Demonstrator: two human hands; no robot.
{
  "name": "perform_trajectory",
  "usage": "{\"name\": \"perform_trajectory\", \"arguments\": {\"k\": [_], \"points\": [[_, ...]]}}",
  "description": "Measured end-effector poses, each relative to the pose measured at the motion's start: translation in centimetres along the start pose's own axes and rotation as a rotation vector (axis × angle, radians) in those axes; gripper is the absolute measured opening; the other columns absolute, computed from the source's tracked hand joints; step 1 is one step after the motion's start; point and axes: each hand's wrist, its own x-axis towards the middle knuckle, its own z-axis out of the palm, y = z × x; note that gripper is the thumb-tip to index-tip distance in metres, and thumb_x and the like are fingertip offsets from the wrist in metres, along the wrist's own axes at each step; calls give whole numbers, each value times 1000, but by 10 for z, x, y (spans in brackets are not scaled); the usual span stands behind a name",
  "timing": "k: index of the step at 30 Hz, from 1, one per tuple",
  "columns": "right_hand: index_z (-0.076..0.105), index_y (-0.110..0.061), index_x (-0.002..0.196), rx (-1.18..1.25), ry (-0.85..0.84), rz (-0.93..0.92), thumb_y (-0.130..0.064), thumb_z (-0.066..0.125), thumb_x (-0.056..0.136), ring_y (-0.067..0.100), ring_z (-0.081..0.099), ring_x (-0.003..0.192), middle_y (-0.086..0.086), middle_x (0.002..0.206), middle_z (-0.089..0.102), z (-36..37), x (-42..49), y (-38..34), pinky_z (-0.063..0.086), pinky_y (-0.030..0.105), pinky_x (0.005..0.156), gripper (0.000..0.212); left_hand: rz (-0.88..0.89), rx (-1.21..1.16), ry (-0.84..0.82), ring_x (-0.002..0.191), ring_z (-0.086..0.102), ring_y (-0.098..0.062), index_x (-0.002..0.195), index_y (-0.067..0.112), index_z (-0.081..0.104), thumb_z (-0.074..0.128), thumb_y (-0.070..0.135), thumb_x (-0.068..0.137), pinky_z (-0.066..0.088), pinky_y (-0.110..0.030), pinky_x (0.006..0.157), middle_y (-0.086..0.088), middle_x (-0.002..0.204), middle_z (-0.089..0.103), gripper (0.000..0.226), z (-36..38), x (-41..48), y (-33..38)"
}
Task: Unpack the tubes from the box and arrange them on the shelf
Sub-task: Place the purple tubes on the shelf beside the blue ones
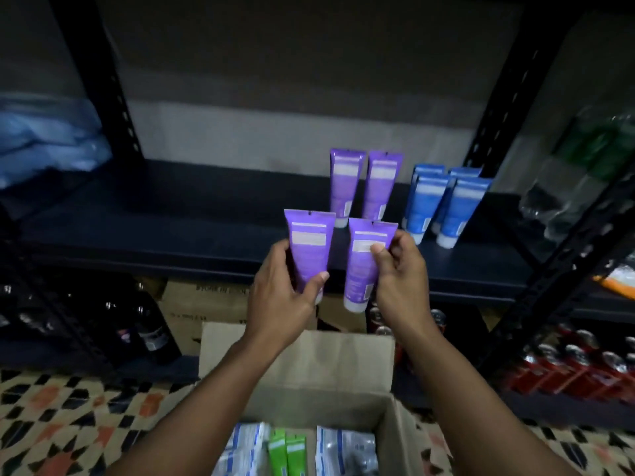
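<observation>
purple tubes [309, 249] headed for the shelf [171, 228]

dark metal shelf holds two standing purple tubes [345, 187] and blue tubes [446, 204] at far right, all cap-down. near, the open cardboard box [326, 365] keeps green tubes [287, 451]. hands apart: left hand [278, 297] wraps one tube's lower body, right hand [402, 280] pinches the other's upper half. likely light, soft-walled, a bit slick; grip mid-body, without squeezing.

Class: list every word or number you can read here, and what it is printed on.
"STORE IN", seemingly: brown carton under the shelf; rest blurred.
Purple tubes: labels too blurred.
Blue tubes, green tubes, packets in box: unreadable.
</observation>
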Motion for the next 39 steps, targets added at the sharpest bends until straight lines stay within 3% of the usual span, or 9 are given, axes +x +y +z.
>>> {"name": "perform_trajectory", "arguments": {"k": [4, 8, 14, 19, 23, 26, 30, 35, 39], "points": [[58, -15, 108, -44, 10, -81, -7, 52, 98, 10, 67, 92, -2, 99, 70, 3, 43, -33, 52, 24, 84, 14, 77, 8, 23, 96, 57, -14, 117, 25, 48, 76, 31, 75, 51, -35, 79, 6, 108, 53, 51, -4, 46, 22], [57, -17, 107, -108, 38, -40, -7, 51, 98, 2, 63, 87, -8, 96, 68, 1, 77, -37, 46, 16, 78, 15, 73, 60, -44, 104, 52, -16, 120, 18, 49, 75, 26, 76, 41, -26, 82, 2, 112, 48, 51, 14, 74, 29], [57, -16, 103, -217, 40, 51, -6, 51, 97, 18, 65, 92, -2, 96, 68, 0, 100, -16, 51, 40, 91, 13, 9, 78, -93, 110, 51, -19, 121, 14, 51, 74, 21, 77, 39, -25, 86, -2, 117, 49, 50, 48, 86, 26], [54, -20, 110, -227, 30, 82, -12, 49, 100, 16, 64, 98, -5, 102, 67, 1, 98, -9, 48, 32, 87, 14, -24, 54, -86, 109, 51, -15, 123, 16, 48, 74, 22, 79, 35, -20, 80, 1, 118, 47, 51, 60, 90, 24], [48, -19, 127, -297, 15, 82, -12, 59, 94, 13, 60, 107, -4, 117, 64, 0, 91, 1, 45, 28, 87, 36, -47, 84, -96, 111, 50, -13, 128, 19, 44, 77, 29, 76, 37, -20, 81, 3, 122, 45, 62, 62, 92, 20], [43, -19, 135, -386, 30, 118, -12, 69, 86, 18, 61, 109, -2, 121, 64, 1, 82, 9, 44, 27, 84, 56, -73, 115, -70, 108, 54, -14, 129, 22, 42, 79, 35, 70, 48, -31, 87, 5, 122, 46, 71, 63, 89, 15], [31, -16, 145, -502, 147, 141, -21, 80, 78, 24, 58, 119, 3, 134, 58, 12, 70, 16, 48, 35, 96, 84, -84, 115, -29, 100, 58, -17, 114, 21, 45, 77, 28, 72, 50, -34, 81, 4, 113, 53, 54, 65, 89, 13], [43, -15, 131, -596, 182, 144, -18, 73, 83, 28, 59, 113, 7, 126, 61, 17, 72, 20, 47, 34, 89, 57, -84, 107, -20, 99, 57, -18, 109, 19, 46, 76, 24, 73, 49, -34, 81, 2, 110, 55, 47, 70, 95, 11], [41, -15, 133, -583, 170, 128, -14, 69, 85, 28, 62, 109, 8, 122, 63, 20, 74, 21, 52, 36, 87, 56, -85, 102, -16, 99, 58, -18, 109, 20, 45, 77, 24, 73, 50, -35, 81, 2, 112, 55, 48, 73, 97, 8]]}}
